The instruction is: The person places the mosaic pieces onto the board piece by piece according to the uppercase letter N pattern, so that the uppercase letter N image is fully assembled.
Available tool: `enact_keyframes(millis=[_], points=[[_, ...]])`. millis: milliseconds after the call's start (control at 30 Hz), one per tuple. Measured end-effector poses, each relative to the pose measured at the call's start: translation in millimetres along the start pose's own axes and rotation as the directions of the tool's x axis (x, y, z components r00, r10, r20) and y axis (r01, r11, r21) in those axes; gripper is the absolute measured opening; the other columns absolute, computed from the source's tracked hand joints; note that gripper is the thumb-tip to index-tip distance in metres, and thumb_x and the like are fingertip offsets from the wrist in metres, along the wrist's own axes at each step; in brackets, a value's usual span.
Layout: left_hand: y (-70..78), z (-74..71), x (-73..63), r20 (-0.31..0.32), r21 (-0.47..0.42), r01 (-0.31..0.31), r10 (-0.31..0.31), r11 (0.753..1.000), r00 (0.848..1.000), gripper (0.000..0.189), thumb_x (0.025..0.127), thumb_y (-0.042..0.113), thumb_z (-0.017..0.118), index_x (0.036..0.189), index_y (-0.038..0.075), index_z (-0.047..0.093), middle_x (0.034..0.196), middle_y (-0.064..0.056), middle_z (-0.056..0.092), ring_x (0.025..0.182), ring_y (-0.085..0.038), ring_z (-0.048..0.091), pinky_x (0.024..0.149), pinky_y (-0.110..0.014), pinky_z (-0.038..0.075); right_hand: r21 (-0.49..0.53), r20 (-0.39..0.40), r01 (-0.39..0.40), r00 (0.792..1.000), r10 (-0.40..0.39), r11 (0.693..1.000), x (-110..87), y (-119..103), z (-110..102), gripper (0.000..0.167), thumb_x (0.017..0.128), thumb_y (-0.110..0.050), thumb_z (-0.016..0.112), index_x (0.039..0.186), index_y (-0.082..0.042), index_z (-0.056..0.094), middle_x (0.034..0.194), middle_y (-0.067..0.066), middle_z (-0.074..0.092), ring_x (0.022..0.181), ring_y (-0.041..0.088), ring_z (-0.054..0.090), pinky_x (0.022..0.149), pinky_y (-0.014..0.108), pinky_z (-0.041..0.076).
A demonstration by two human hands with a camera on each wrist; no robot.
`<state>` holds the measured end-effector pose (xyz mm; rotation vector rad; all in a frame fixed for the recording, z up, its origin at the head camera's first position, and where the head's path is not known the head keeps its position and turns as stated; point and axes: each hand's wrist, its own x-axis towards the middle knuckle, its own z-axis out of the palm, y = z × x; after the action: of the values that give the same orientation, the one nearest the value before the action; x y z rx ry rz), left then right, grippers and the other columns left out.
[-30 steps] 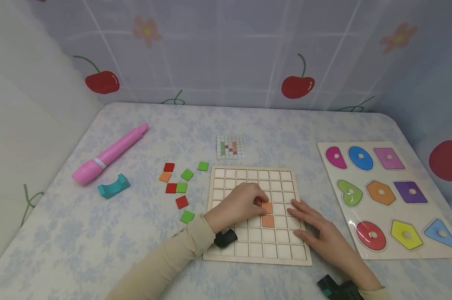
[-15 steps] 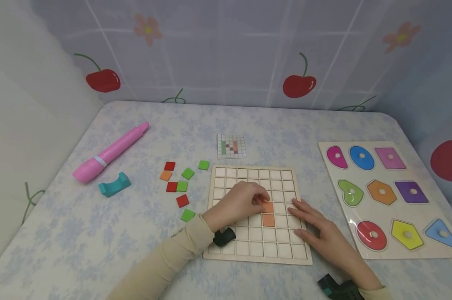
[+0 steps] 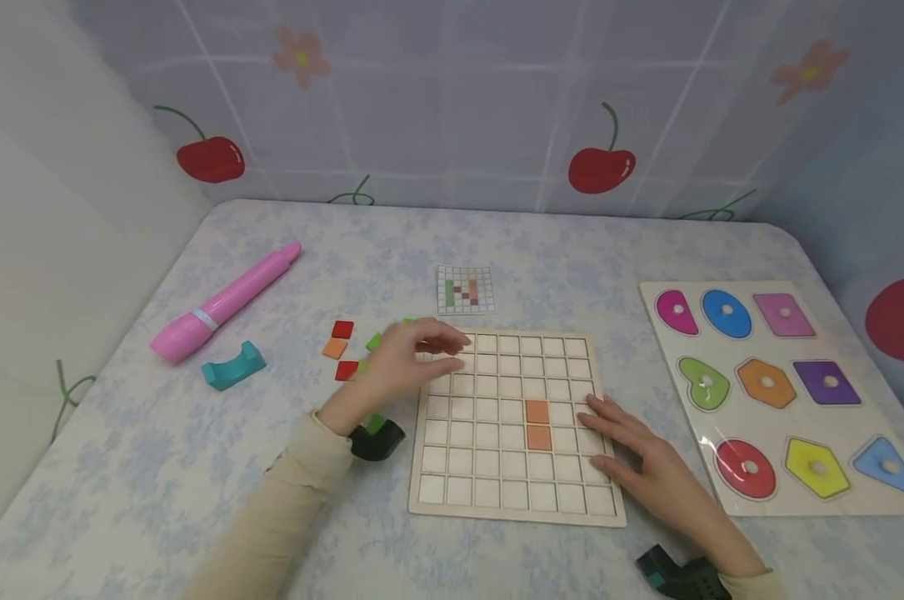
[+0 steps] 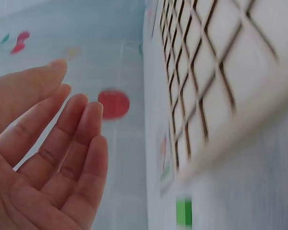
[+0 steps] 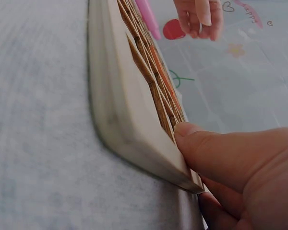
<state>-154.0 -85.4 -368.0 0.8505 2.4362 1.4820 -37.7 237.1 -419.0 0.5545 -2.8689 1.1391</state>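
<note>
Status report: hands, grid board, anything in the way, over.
Left hand empty, hovering by far-left corner of wooden grid board. Right hand touching its right edge. Two orange tiles in neighbouring squares. In head view, left hand partly hides green tiles.

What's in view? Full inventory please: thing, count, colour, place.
Grid board: 1, pale wood, table centre
Inset tiles: 2, orange, in the grid's right half
Loose red tiles: 2 visible, red, left of board
Loose orange tile: 1, orange, same cluster
Loose green tiles: 4 partly visible, green, same cluster
Pattern card: 1, white with coloured squares, behind board
Pen-shaped object: 1, pink, far left
Curved block: 1, teal, left
Shape board: 1, white, nine multicoloured knobbed shapes, right
Table: 1, blue-white, beneath everything
Backdrop: 1, grey-blue, cherry prints, behind table
Wrist devices: 2, black, one per wrist
Sleeves: 2, cream
Left hand: 1, empty, over board's far-left corner
Right hand: 1, at board's right edge
</note>
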Motion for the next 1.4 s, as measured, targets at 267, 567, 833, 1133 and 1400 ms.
enact_keyframes(millis=[267, 567, 833, 1133, 1400], points=[[-29.6, -53.3, -48.5, -0.171, 0.026, 0.208, -0.201, 0.978, 0.965, 0.029, 0.085, 0.013, 0.071, 0.111, 0.002, 0.066, 0.108, -0.009, 0.063, 0.1, -0.022, 0.058, 0.089, -0.04, 0.046, -0.02, 0.002, 0.005, 1.0, -0.005, 1.0, 1.0, 1, -4, 0.054, 0.082, -0.015, 0.073, 0.133, -0.015, 0.055, 0.141, 0.006, 0.042, 0.135, 0.016, 0.026, 0.092, 0.004, 0.019], [-64.2, -64.2, -72.1, -0.343, 0.055, 0.35, -0.312, 0.935, 0.886, 0.037, 0.086, 0.013, 0.07, 0.121, 0.006, 0.06, 0.118, -0.01, 0.055, 0.105, -0.026, 0.052, 0.093, -0.042, 0.042, -0.034, 0.005, -0.034, 0.999, 0.034, 0.999, -1.6, 2, -5, 0.054, 0.082, -0.018, 0.074, 0.133, -0.016, 0.055, 0.141, 0.004, 0.042, 0.135, 0.016, 0.026, 0.092, 0.006, 0.019], [-74.3, -68.0, -72.8, -0.345, 0.141, 0.381, -0.315, 0.914, 0.884, 0.037, 0.086, 0.01, 0.069, 0.122, 0.006, 0.06, 0.118, -0.013, 0.053, 0.105, -0.028, 0.051, 0.09, -0.044, 0.044, -0.013, -0.005, -0.037, 0.999, 0.037, 0.999, -0.7, 1, -3, 0.053, 0.082, -0.017, 0.073, 0.132, -0.017, 0.056, 0.141, 0.004, 0.042, 0.135, 0.017, 0.026, 0.092, 0.005, 0.018], [-81.1, -69.6, -68.2, -0.317, 0.208, 0.366, -0.292, 0.907, 0.902, 0.032, 0.087, 0.001, 0.063, 0.119, 0.005, 0.062, 0.116, -0.013, 0.057, 0.103, -0.028, 0.051, 0.083, -0.042, 0.045, -0.024, 0.007, -0.046, 0.999, 0.047, 0.999, -2.7, 2, -3, 0.053, 0.082, -0.014, 0.073, 0.132, -0.017, 0.055, 0.142, 0.003, 0.041, 0.135, 0.013, 0.025, 0.094, 0.007, 0.021], [-81.6, -70.4, -63.2, -0.324, 0.254, 0.361, -0.272, 0.897, 0.906, 0.027, 0.086, 0.002, 0.066, 0.113, 0.002, 0.064, 0.106, -0.013, 0.059, 0.09, -0.026, 0.055, 0.076, -0.039, 0.046, 0.012, -0.006, -0.011, 1.0, 0.011, 1.0, -0.5, 3, 1, 0.053, 0.082, -0.012, 0.073, 0.131, -0.016, 0.056, 0.141, 0.004, 0.042, 0.134, 0.003, 0.022, 0.093, 0.004, 0.018]])
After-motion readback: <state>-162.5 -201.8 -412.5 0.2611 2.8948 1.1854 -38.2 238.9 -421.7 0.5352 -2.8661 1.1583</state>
